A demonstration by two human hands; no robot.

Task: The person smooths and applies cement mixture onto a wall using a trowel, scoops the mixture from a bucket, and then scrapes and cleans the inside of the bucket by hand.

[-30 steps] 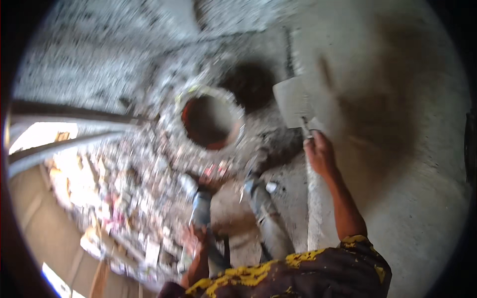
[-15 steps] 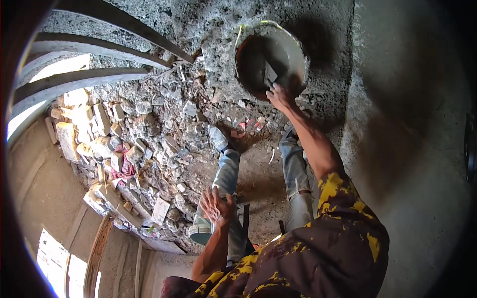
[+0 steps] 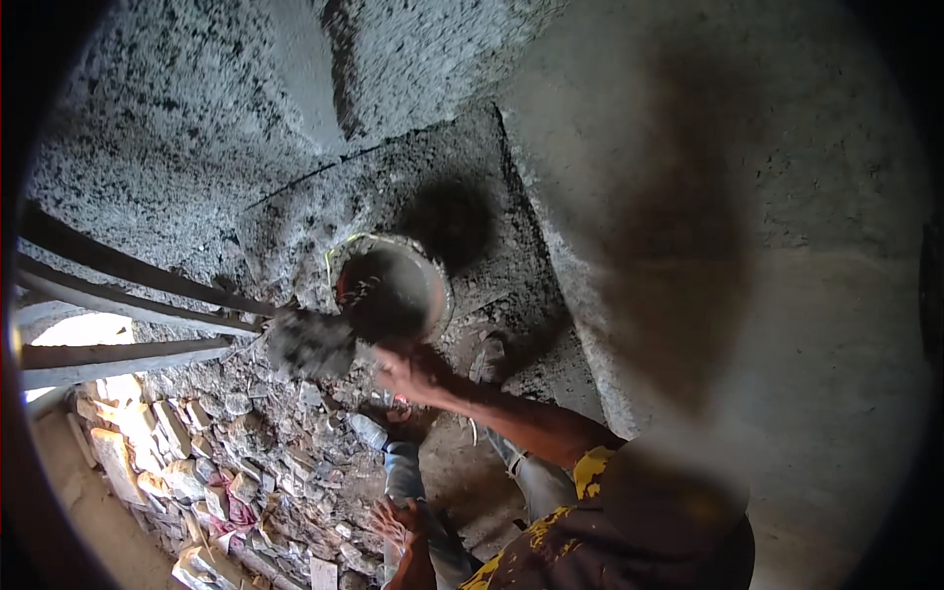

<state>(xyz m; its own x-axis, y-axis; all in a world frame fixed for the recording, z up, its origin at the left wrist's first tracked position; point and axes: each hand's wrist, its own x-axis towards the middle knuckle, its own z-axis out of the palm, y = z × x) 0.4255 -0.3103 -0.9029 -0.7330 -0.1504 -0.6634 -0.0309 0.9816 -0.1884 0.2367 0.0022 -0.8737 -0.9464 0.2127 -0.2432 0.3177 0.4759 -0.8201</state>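
My right hand (image 3: 408,372), blurred by motion, grips a trowel at the lower left of the bucket. The trowel's blade is covered by a blurred lump of grey mortar (image 3: 307,342). The round bucket (image 3: 439,285), with a yellowish rim and reddish inner wall, holds wet grey mix and stands on rough grey concrete (image 3: 462,128). My left hand (image 3: 395,521) lies with fingers spread on my jeans-clad left leg (image 3: 403,472), low in the view.
Long grey beams (image 3: 123,359) reach in from the left toward the bucket. Broken bricks and rubble (image 3: 177,433) with a pink scrap lie at lower left. A smoother concrete surface (image 3: 806,177) with a large shadow spans the right side.
My right hand and trowel have come out of the bucket to its lower left, the blade now loaded with mortar. My left hand stays on my leg. The whole view has shifted.
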